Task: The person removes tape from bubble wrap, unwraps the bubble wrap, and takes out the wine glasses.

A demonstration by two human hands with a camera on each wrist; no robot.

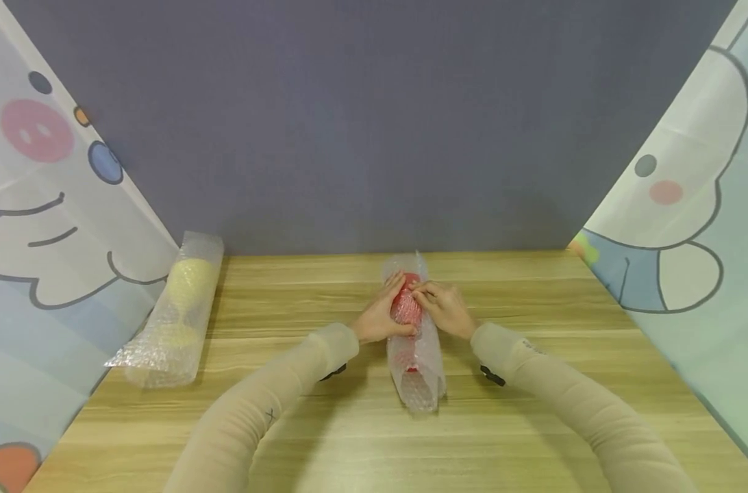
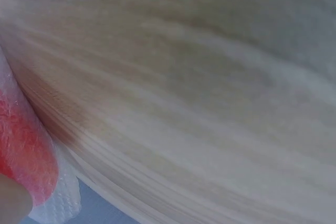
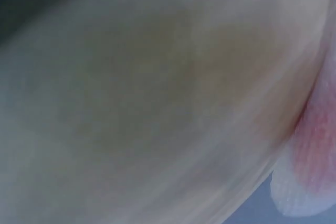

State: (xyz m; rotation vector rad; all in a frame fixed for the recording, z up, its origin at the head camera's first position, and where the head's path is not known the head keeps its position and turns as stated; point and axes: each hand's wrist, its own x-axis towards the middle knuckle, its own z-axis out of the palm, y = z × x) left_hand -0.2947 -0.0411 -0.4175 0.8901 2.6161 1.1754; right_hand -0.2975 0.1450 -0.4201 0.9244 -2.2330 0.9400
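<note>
Mid-tabletop (image 1: pixel 503 438), the red object (image 1: pixel 407 313) in bubble wrap (image 1: pixel 432 363) is steadied by the spread left hand (image 1: pixel 377 319), wrap seemingly pinched by the right hand (image 1: pixel 448 310); edge best drawn snug, without squeezing.

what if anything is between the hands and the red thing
The bubble wrap: it lies around the red thing, between it and the left hand and right hand. Nothing else visible blocks them; the wrapped yellow thing lies apart, to the left.
</note>
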